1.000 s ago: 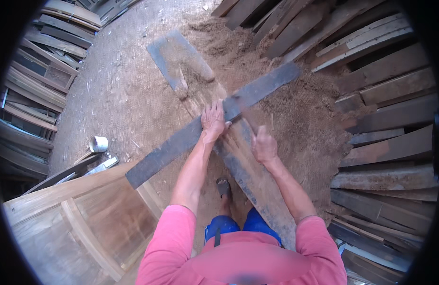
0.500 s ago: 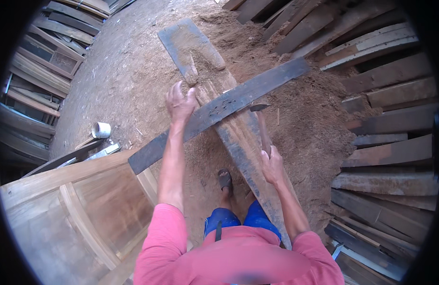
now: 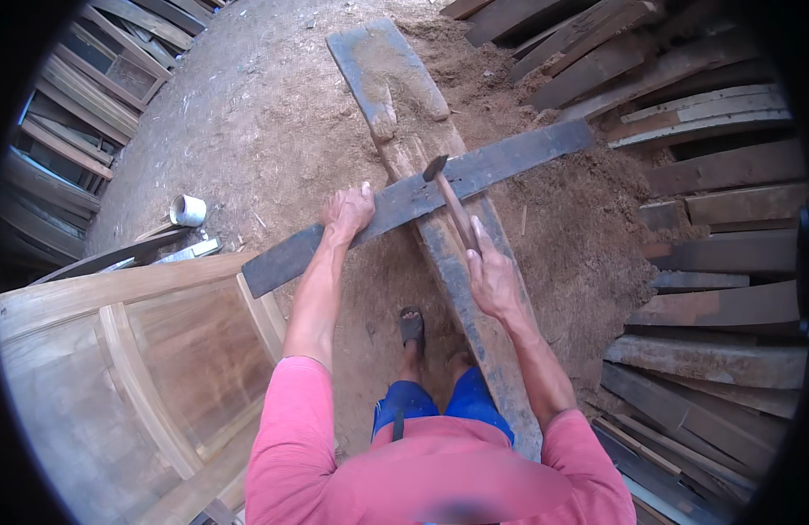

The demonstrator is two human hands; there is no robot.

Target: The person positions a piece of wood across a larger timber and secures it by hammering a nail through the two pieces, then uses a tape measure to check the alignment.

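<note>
A long dark plank [image 3: 518, 157] lies slantwise across a worn, narrow wooden bench [image 3: 400, 83], which has a notch at its far end. My left hand [image 3: 348, 213] is closed on the plank left of the bench, thumb on the upper side. In my right hand [image 3: 495, 276] is a hammer [image 3: 454, 207], gripped by its wooden handle. The hammer's dark head is over the plank where it crosses the bench; whether it touches the wood I cannot tell. Several small holes or marks show on the plank near the hammer head.
A panelled wooden door [image 3: 172, 367] stands at the lower left, close to the plank's left end. Beyond it are a white cup [image 3: 187, 211] and some strips. Stacked boards [image 3: 720, 249] line the right, more the upper left. Sawdust [image 3: 562, 262] covers the ground.
My left hand has come down from beyond the plank's far edge and now grips the plank. The hammer has moved left from beside the plank to over it. The view has shifted slightly.
</note>
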